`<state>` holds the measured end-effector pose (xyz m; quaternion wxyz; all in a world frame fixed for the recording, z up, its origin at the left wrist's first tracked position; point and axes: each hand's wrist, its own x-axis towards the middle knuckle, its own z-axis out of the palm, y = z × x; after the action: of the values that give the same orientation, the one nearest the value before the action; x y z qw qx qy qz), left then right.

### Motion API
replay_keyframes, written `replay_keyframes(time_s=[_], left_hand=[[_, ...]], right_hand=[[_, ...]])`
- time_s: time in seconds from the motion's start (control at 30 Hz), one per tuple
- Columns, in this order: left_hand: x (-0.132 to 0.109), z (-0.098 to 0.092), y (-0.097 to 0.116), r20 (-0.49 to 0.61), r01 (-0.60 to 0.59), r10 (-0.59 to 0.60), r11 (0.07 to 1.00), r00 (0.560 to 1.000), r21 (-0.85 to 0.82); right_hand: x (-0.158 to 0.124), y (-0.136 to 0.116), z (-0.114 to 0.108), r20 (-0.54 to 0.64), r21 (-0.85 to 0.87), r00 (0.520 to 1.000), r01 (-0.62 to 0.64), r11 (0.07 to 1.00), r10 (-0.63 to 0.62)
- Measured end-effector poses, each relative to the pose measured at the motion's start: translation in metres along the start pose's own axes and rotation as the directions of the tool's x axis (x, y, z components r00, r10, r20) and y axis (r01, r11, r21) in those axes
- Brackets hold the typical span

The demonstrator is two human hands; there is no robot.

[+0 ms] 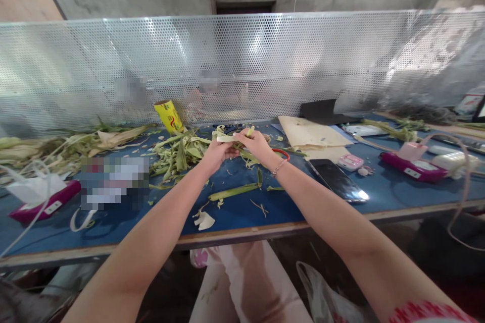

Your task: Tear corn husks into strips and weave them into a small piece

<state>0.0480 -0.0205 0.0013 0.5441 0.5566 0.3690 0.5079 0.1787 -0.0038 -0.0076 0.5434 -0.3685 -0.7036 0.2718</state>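
Observation:
Both my hands meet over the middle of the blue table (242, 212). My left hand (216, 153) is closed on a pale green strip of corn husk (226, 137) that runs across to my right hand (256, 144), whose fingers pinch its other end. A bracelet sits on my right wrist. Just left of my hands lies a pile of green husk strips (178, 154). A single rolled husk piece (233, 192) lies on the table below my hands, with small scraps around it.
A perforated metal screen (242, 60) walls off the back. A yellow box (168, 116) stands by it. Dry husks (56, 149) heap at the left. A dark phone (337, 179), brown paper (308, 133), pink devices (415, 166) and red scissor handles (282, 153) lie at the right.

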Motion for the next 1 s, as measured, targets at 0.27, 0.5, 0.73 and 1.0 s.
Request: replay_keyframes(time_s=[0.27,0.5,0.73,1.0], left_hand=[[0.0,-0.001,-0.002,-0.007,0.011,-0.011,0.999,1.0,0.035],[0.0,0.001,0.001,-0.021,0.043,-0.042,0.999,0.999,0.02],[0.001,0.002,-0.002,-0.027,0.071,-0.069,0.996,0.997,0.047],[-0.001,0.0,0.001,0.013,0.063,-0.064,0.996,0.998,0.059]], right_hand=[[0.002,-0.003,-0.002,0.061,-0.072,0.998,0.022,0.997,-0.018],[-0.001,-0.012,0.001,0.136,-0.042,0.99,0.026,0.999,-0.02],[-0.007,-0.012,-0.001,0.108,-0.119,0.994,0.043,0.992,-0.03],[-0.004,-0.005,-0.001,0.129,0.066,0.991,0.019,0.998,-0.028]])
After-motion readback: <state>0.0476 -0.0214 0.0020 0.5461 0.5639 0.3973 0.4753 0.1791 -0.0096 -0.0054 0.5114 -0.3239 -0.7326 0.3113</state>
